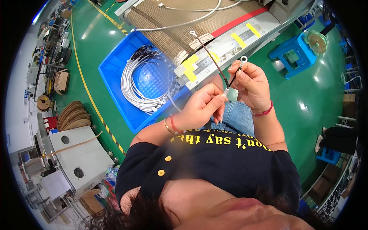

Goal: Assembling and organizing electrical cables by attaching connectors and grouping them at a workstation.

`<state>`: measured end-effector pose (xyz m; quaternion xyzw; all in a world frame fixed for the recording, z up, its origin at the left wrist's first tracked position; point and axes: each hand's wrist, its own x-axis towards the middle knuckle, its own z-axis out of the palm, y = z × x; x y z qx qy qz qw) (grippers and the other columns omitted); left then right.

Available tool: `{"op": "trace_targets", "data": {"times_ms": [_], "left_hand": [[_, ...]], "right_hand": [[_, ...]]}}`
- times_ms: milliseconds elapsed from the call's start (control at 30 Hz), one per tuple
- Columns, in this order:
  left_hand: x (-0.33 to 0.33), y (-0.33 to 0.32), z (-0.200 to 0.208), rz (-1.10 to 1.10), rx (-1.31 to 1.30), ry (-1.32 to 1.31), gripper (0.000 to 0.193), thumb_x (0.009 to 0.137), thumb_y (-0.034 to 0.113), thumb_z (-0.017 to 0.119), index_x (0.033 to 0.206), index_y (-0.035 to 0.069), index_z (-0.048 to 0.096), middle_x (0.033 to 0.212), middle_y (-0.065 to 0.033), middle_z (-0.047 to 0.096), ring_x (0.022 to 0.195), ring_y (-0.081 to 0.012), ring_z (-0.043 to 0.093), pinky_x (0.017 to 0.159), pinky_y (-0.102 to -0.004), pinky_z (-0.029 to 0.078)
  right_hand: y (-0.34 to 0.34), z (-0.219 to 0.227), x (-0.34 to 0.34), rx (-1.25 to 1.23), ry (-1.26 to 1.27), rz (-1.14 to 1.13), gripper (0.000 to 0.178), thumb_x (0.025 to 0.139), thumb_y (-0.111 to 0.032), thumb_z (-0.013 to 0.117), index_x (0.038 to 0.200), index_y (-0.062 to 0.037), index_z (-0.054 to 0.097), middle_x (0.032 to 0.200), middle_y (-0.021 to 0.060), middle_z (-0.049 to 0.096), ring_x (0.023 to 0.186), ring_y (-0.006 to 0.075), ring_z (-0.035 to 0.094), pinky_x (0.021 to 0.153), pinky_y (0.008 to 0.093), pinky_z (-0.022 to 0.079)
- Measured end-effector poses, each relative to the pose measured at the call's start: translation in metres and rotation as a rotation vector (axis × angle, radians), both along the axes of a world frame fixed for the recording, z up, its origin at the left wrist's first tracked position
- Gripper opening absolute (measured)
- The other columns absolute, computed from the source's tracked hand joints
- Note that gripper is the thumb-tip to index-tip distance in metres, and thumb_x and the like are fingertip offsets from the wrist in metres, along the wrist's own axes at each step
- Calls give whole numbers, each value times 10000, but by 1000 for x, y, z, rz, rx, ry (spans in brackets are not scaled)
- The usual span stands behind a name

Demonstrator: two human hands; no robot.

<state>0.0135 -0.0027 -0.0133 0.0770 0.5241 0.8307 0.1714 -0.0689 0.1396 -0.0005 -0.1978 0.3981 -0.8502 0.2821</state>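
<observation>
Between the thumb and fingers of my left hand is the end of a white cable, where a brown wire and a black wire branch out. My right hand pinches the black wire close to its metal ring terminal, which points up. The brown wire reaches away to the upper left and ends in another ring terminal over the belt's edge. Both hands are close together in front of my body, just off the conveyor's near corner. My fingers hide part of the cable end.
A blue bin at the left holds coiled white cables with dark ends. Ahead lies a conveyor with a brown mesh belt and a metal side rail. Blue stool and fan stand at the right; a grey machine is left.
</observation>
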Motion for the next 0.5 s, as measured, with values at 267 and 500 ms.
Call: {"op": "trace_targets", "data": {"times_ms": [267, 500], "left_hand": [[0, -1, 0, -33, 14, 15, 135, 858, 145, 350, 862, 17, 392, 605, -57, 471, 521, -104, 472, 486, -210, 409], [0, -1, 1, -45, 22, 19, 133, 856, 141, 355, 860, 12, 392, 607, -60, 471, 521, -105, 471, 488, -211, 408]], "right_hand": [[0, 5, -1, -41, -32, 30, 105, 763, -59, 518, 829, 19, 544, 654, -6, 497, 549, 41, 374, 495, 172, 308], [1, 5, -4, -68, -42, 45, 80, 760, -52, 521, 805, 11, 541, 763, 27, 548, 565, 44, 396, 517, 176, 334]]}}
